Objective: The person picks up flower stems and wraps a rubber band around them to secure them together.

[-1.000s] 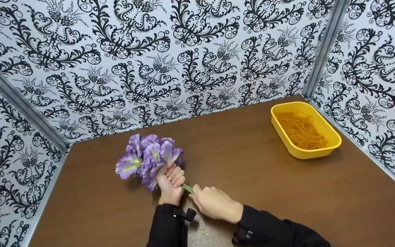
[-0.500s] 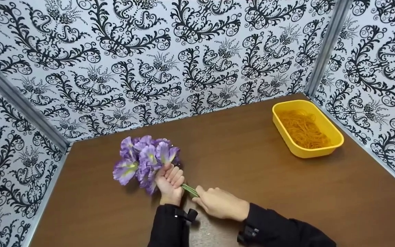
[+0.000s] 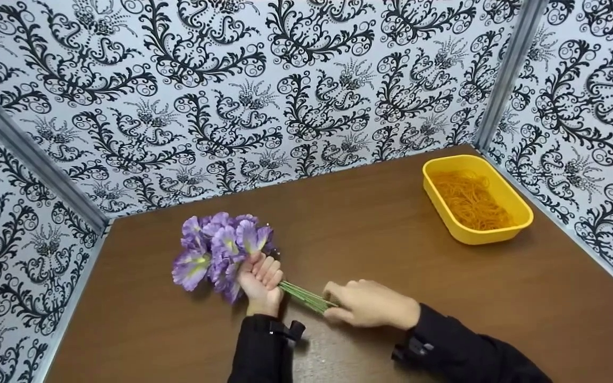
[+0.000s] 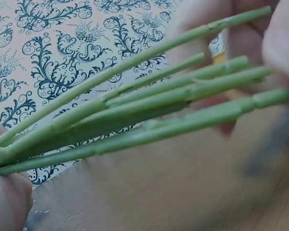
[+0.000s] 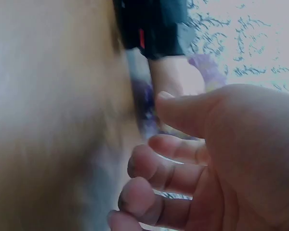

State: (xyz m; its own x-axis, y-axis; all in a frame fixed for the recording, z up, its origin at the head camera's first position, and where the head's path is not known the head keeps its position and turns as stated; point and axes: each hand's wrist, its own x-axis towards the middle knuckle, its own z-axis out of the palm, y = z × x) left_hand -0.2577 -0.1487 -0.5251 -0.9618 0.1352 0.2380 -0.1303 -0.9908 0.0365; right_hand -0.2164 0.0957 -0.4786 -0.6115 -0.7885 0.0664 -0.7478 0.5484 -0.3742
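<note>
3 walls enclose the space: a back wall [image 3: 296,85], a left wall [image 3: 3,266] and a right wall [image 3: 588,127], all white with black scrolling flourishes and floral sprays. At the 2 corners stand grey metal posts, a left post [image 3: 35,159] and a right post [image 3: 508,80], both leaning outward in the head view. Pale strips edge the side walls along the brown, faintly grained tabletop [image 3: 370,229]. A whitish sheen of light lies on its near part. In the right wrist view the tabletop is blurred and the patterned wall looks washed out.
</note>
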